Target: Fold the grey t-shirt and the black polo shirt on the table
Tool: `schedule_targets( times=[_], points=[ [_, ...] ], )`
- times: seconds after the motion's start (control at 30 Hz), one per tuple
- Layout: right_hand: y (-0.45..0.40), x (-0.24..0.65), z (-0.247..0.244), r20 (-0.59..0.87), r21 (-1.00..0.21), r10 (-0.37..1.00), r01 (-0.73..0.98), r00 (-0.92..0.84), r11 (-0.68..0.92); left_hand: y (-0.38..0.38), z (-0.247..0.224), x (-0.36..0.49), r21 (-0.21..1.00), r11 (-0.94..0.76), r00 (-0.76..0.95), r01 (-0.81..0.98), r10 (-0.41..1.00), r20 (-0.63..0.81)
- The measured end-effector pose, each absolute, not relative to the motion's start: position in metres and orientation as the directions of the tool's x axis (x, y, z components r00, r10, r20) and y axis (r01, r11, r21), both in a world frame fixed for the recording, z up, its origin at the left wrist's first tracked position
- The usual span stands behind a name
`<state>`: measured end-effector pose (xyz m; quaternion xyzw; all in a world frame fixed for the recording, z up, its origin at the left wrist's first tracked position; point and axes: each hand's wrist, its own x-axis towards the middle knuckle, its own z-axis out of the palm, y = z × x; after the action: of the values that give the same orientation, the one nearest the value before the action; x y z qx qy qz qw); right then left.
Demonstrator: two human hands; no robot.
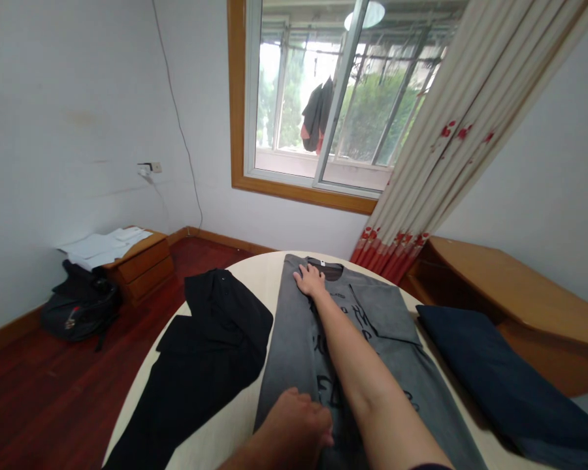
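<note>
A grey T-shirt [392, 307] with dark lettering lies on the round pale table [210, 440]. Its left side is folded inward as a long strip, and the sleeve on the right stretches out flat. My right hand [311, 281] reaches up to the collar and rests on the folded strip with its fingers spread. Lower down, near the hem, my left hand [298, 421] is closed on the edge of the folded strip; its fingertips are partly hidden. My right forearm covers part of the lettering.
Black trousers [210, 359] lie on the table's left. A folded dark navy garment [500, 372] sits at the right edge. Beyond stand a wooden desk [529, 281], a curtain [451, 143] and a window. A small cabinet [144, 267] and a black backpack [81, 303] are at left.
</note>
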<state>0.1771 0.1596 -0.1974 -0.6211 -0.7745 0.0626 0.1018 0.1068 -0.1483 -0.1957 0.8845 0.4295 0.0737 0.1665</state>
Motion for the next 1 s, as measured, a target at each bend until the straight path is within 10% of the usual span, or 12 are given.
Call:
schedule_targets(
  times=[0.2, 0.47, 0.7, 1.0],
  points=[
    [0.159, 0.146, -0.199, 0.129, -0.099, 0.888, 0.886, -0.441, 0.454, -0.147, -0.216, 0.112, 0.325, -0.608, 0.640, 0.724, 0.768, 0.010],
    [0.196, 0.131, -0.213, -0.028, -0.152, 0.931, 0.922, -0.363, 0.355, -0.133, -0.263, 0.121, 0.225, -0.686, 0.677, 0.692, 0.725, 0.127],
    [0.207, 0.145, -0.209, 0.104, -0.443, 0.955, 0.846, -0.279, 0.296, -0.131, -0.261, 0.119, 0.207, -0.694, 0.691, 0.690, 0.716, 0.098],
    [0.085, 0.188, -0.207, 0.133, -0.451, 0.851, 0.734, -0.508, 0.508, -0.149, -0.194, 0.092, 0.426, -0.576, 0.499, 0.698, 0.817, 0.287]
  ],
)
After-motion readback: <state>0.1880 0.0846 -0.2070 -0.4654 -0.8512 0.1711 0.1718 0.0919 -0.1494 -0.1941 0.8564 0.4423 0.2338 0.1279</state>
